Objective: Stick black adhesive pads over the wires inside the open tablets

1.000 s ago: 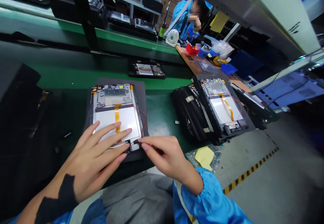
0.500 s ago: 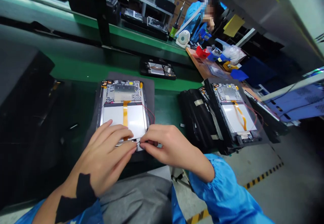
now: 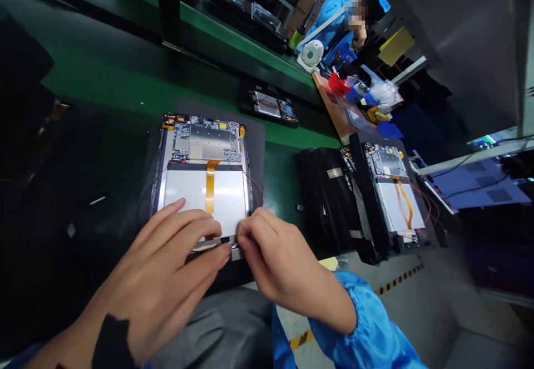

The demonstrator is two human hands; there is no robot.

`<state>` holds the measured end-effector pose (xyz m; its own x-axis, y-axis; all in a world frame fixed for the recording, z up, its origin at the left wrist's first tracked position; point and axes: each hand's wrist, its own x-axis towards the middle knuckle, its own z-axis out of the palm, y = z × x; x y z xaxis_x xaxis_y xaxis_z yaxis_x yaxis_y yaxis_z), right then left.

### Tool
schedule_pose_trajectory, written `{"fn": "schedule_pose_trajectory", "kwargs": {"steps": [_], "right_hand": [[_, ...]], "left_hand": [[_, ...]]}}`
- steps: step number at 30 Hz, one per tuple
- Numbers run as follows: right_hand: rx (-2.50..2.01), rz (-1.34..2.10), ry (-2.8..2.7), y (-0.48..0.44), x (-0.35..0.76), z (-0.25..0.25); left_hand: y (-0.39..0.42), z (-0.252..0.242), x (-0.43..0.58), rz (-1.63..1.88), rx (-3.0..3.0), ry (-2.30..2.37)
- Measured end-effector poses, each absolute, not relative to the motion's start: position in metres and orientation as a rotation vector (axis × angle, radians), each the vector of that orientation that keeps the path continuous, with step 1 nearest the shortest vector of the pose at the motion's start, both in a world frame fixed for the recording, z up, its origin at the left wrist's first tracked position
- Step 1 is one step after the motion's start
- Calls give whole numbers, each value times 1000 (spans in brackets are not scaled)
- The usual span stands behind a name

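An opened tablet [image 3: 227, 196] lies in front of me, with its circuit board, pale battery and orange ribbon cable [image 3: 211, 188] exposed. My left hand [image 3: 167, 269] rests palm down on its lower left part, fingers stretched and spread, the index tip near the bottom edge. At the lower right corner my right hand [image 3: 271, 252] has thumb and index finger pinched together. Whatever sits in that pinch is too small or hidden to make out. Thin red wires [image 3: 256, 185] loop out at the tablet's right side. Beneath it is a dark mat [image 3: 255, 141].
To the right stands a stack of black tablet parts [image 3: 327, 202], beside another opened tablet [image 3: 398, 202]. A smaller opened device [image 3: 271, 104] lies farther back. A white fan [image 3: 311, 55] and a co-worker in blue [image 3: 329, 15] are beyond. Dark bulky shapes fill the left.
My view has tilted and shifted a little. The right hand's pinch has moved slightly right, closer over the tablet's lower corner. My left hand stays spread on the tablet.
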<state>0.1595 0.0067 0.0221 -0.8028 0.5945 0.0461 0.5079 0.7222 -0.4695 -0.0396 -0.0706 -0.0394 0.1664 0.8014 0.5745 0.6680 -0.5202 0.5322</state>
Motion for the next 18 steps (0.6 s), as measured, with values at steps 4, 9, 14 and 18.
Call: {"fn": "schedule_pose_trajectory", "kwargs": {"steps": [4, 9, 14, 18], "right_hand": [[-975, 721, -2476, -4, 159, 12], [-1023, 639, -2338, -16, 154, 2], [-986, 487, -2384, -21, 154, -2], [-860, 452, -2512, -19, 162, 7]], "left_hand": [[-70, -37, -40, 1210, 2242, 1443], [-68, -34, -41, 1182, 2234, 1439], [-69, -39, -42, 1180, 2260, 1437], [-70, -43, -43, 1206, 2233, 1424]]}}
